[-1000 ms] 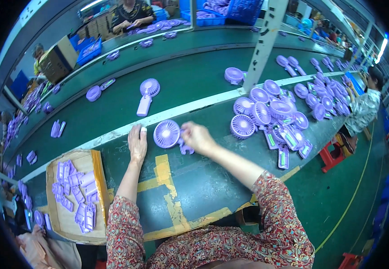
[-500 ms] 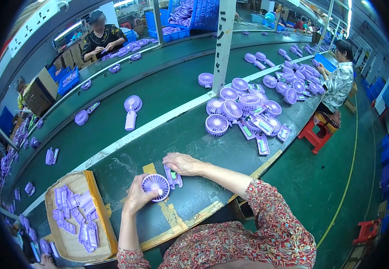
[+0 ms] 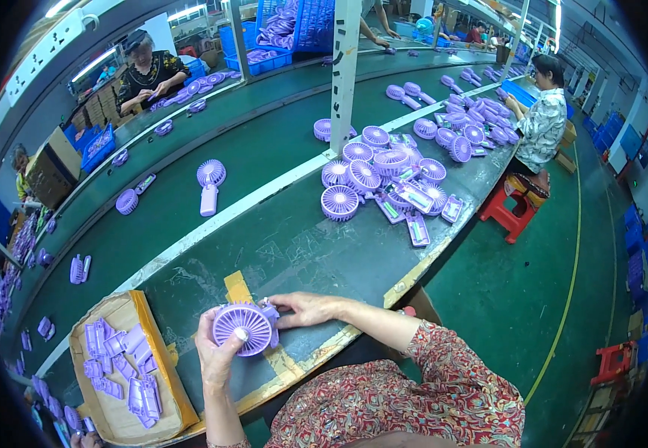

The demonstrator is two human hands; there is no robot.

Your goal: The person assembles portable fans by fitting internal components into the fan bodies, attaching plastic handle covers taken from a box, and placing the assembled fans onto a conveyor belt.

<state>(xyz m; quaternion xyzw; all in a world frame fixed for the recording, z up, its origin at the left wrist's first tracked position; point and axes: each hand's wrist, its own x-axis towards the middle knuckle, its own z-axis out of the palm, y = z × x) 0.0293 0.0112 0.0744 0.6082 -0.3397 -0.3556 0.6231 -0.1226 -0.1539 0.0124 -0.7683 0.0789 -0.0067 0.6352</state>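
A purple handheld fan [image 3: 253,310] with a round slatted grille is held above the near edge of the green work table. My left hand [image 3: 215,355] is closed around the grille's left side, its thumb with a white tip cover pressed on the centre. My right hand [image 3: 305,308] is closed on the fan's right side, at the handle part behind the grille. Most of that handle part is hidden by the grille and my fingers. Left of my hands stands a cardboard tray [image 3: 163,358] with several loose purple handle shells [image 3: 144,396].
A heap of purple fans [image 3: 365,175] lies farther right on the table, some handles uncovered. Beyond a white rail, a green conveyor [image 3: 264,149] carries more fans. A white post [image 3: 342,75] rises behind the heap. Co-workers sit across the conveyor and at right, near a red stool [image 3: 507,213].
The fan has come closer and rises off the table, its handle part now behind the grille. My right hand has moved down against it. The whole view has shifted slightly.
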